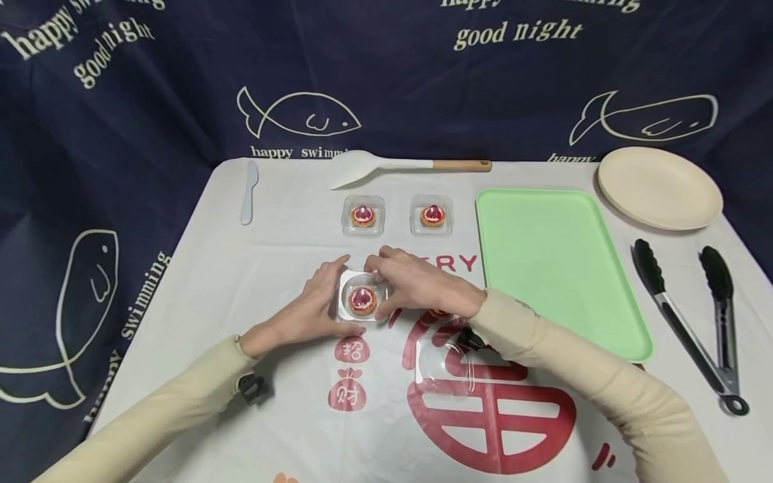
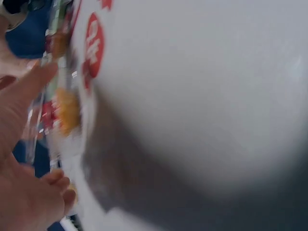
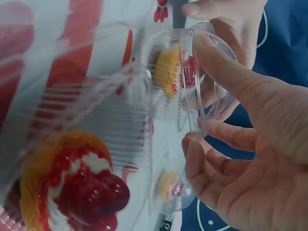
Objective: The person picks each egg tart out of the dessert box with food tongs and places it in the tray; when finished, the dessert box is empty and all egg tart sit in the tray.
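Note:
In the head view a fruit tart [image 1: 362, 300] sits in a clear plastic box [image 1: 344, 310] at mid-table. My left hand [image 1: 311, 305] brackets the box from the left, thumb at the front edge and fingers at the back. From the right, my right hand [image 1: 417, 278] pinches the rim of the clear lid [image 3: 195, 108] over that tart, thumb on one side and fingertips on the other. Another tart [image 3: 89, 190], red fruit on white cream, is close up in the right wrist view; my right wrist mostly hides it in the head view. The left wrist view is blurred.
Two boxed tarts [image 1: 364, 215] [image 1: 432, 215] stand farther back. A clear lid [image 1: 443, 369] lies in front of my right forearm. Around them are a green tray [image 1: 555, 268], beige plate [image 1: 658, 188], black-tipped tongs [image 1: 694, 349], white spatula [image 1: 386, 163] and pale blue knife [image 1: 249, 193].

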Available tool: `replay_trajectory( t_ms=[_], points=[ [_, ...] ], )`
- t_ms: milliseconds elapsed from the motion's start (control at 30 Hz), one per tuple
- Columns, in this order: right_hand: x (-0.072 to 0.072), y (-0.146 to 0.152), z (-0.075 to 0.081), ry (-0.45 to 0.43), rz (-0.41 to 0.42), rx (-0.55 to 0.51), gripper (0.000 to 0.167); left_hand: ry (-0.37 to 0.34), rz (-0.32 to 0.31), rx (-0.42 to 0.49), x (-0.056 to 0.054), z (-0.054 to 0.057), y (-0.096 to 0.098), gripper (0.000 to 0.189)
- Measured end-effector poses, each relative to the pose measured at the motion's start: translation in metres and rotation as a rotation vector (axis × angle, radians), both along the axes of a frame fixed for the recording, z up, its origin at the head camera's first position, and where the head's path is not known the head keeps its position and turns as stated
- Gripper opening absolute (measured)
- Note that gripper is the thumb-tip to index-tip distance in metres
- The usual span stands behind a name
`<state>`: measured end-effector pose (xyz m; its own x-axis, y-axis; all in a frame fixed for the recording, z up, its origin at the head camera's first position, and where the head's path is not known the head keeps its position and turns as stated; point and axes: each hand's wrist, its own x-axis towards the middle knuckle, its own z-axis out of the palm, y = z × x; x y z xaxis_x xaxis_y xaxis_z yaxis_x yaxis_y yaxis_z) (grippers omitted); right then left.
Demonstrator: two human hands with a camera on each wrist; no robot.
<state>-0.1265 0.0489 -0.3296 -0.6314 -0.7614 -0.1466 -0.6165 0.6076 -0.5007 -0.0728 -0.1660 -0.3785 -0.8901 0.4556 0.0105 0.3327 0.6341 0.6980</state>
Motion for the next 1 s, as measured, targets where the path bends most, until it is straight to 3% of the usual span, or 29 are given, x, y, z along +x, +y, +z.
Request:
replay_trajectory(
  t_ms=[200,333,433,533,600,733,800,1000],
  points=[
    [0.000,0.003,0.003,0.015,-0.002,-0.020,0.062,0.142,-0.071,-0.031,-0.001,0.013,-0.004,0.088],
    [-0.002,0.006,0.004,-0.022,0.024,-0.093,0.063,0.230,-0.093,-0.090,-0.004,0.020,-0.006,0.084],
    [-0.005,0.010,0.004,-0.081,0.024,-0.170,0.057,0.337,-0.096,-0.102,-0.005,0.026,-0.009,0.084],
    [-0.008,0.014,0.005,-0.152,-0.014,-0.240,0.042,0.487,-0.092,-0.102,-0.007,0.033,-0.010,0.085],
    [-0.009,0.016,0.005,-0.268,-0.046,-0.271,0.040,0.592,-0.095,-0.109,-0.008,0.036,-0.010,0.084],
    [-0.008,0.015,0.007,-0.630,-0.098,-0.335,0.068,0.764,-0.101,-0.149,-0.009,0.039,-0.006,0.087],
    [-0.006,0.014,0.008,-0.786,-0.125,-0.349,0.080,0.818,-0.101,-0.163,-0.008,0.038,-0.004,0.088],
    [-0.002,0.013,0.007,-0.993,-0.157,-0.346,0.087,0.889,-0.104,-0.182,-0.006,0.031,-0.002,0.088]
  ],
)
